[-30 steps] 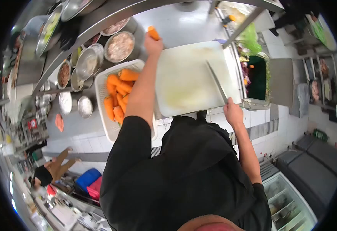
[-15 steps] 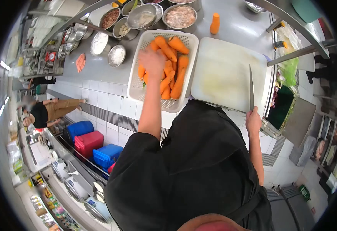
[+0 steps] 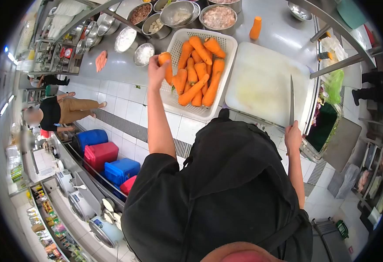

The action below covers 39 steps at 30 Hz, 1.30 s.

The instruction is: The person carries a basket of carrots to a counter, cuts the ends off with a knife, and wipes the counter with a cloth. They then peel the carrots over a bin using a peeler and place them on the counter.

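My left hand is closed around a thick orange carrot at the left rim of a white perforated plastic basket. Several more carrots lie heaped in that basket. My right hand grips the handle of a long kitchen knife, whose blade points away from me over the right part of a white cutting board. The board sits to the right of the basket. Behind it, one short carrot piece stands upright on the steel counter.
Metal bowls of meat and white powder line the counter behind and left of the basket. A steel shelf post crosses at right, above a bin with scraps. Another person stands in the aisle at left.
My left hand has come up from among the carrots to the basket's left rim with one carrot in it. My right hand still holds the knife over the board.
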{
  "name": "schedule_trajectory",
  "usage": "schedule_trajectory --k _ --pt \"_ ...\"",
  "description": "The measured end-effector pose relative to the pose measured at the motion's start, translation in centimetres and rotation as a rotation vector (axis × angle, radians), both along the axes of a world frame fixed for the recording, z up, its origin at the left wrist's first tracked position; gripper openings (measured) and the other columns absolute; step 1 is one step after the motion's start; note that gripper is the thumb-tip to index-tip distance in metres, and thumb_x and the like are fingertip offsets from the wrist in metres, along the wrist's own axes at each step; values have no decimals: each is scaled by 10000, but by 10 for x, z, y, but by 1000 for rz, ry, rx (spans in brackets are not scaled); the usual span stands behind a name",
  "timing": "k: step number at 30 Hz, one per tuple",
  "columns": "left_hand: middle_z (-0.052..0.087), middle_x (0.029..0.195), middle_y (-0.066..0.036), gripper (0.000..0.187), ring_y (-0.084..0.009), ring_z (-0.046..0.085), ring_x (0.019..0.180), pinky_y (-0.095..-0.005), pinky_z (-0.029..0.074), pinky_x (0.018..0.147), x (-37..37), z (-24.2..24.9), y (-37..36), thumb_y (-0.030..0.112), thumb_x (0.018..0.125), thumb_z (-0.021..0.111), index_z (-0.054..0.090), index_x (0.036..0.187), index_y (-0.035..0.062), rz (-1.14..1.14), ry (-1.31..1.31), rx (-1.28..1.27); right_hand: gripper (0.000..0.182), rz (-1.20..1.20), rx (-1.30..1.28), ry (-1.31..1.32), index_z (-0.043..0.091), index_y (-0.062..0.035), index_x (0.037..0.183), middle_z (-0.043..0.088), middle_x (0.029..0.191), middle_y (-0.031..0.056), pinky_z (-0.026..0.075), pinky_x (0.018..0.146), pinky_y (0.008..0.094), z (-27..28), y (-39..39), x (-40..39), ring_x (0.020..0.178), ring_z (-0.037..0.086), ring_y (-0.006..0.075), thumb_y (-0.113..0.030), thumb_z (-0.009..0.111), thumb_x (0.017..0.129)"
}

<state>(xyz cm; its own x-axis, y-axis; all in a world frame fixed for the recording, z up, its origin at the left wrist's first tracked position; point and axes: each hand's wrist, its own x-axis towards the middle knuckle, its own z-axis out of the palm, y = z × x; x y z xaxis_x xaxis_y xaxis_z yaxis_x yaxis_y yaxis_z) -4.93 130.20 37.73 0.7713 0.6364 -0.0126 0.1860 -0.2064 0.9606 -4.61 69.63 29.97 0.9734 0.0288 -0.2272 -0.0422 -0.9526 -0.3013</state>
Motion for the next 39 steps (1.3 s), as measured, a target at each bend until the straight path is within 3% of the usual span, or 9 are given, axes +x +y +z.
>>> schedule_trajectory --k 5,8,10,21,27,31,33,35,39 --pt "652 1209 -167 561 -272 645 1041 -399 522 907 13 24 -9 213 890 743 531 1369 13 -144 283 451 205 -7 -7 3 486 -13 1065 676 798 284 513 680 578 1 3 0 773 669 487 -188 518 962" --pt "600 1299 -217 621 -339 578 1216 -437 480 1010 78 -11 -9 201 861 735 508 1416 43 -248 332 489 207 -4 -23 -3 485 -16 1068 680 815 283 513 681 581 -2 2 2 776 669 487 -191 521 963" --pt "526 1388 -245 678 -361 485 1326 -448 444 1073 116 -55 -5 168 830 716 470 1456 78 -328 525 897 214 -8 -56 -21 486 -27 1083 684 820 283 522 669 584 -5 0 3 757 674 481 -200 525 961" --pt "545 1348 -266 739 -404 479 1323 -480 450 1074 157 -47 -17 180 759 746 438 1405 -3 -400 896 927 219 -39 -99 19 458 -43 1077 688 835 285 529 695 594 6 12 -1 787 677 492 -215 532 965" --pt "583 1280 -265 681 -411 589 1178 -469 511 977 147 -76 -2 161 746 741 474 1366 73 -521 747 883 227 -35 -68 3 463 -44 1091 688 837 284 528 697 595 -2 6 -1 791 677 492 -224 524 966" --pt "588 1159 -257 576 -453 581 1109 -486 498 954 103 -43 -8 139 742 798 485 1209 17 -294 321 847 239 -58 -70 8 467 -52 1109 689 839 280 530 694 591 -3 5 -1 787 679 490 -223 536 957" --pt "571 1131 -211 536 -382 602 1075 -450 502 953 82 -28 -7 100 786 784 475 1216 19 -227 -17 938 234 -75 -57 5 477 -52 1101 690 832 275 533 695 585 1 5 -1 786 681 484 -223 540 954" --pt "555 1181 -158 502 -289 584 1104 -411 493 964 70 -6 -18 65 841 748 471 1258 26 -220 -192 590 229 -94 -51 13 487 -53 1092 691 824 270 536 696 579 3 0 -5 785 682 478 -223 543 950" --pt "519 1304 -148 539 -276 564 1171 -398 475 1003 51 69 -127 46 900 690 420 1365 23 -363 -381 475 220 -51 22 -12 526 -41 1052 690 790 252 534 703 576 9 -2 -10 785 686 461 -220 559 929"
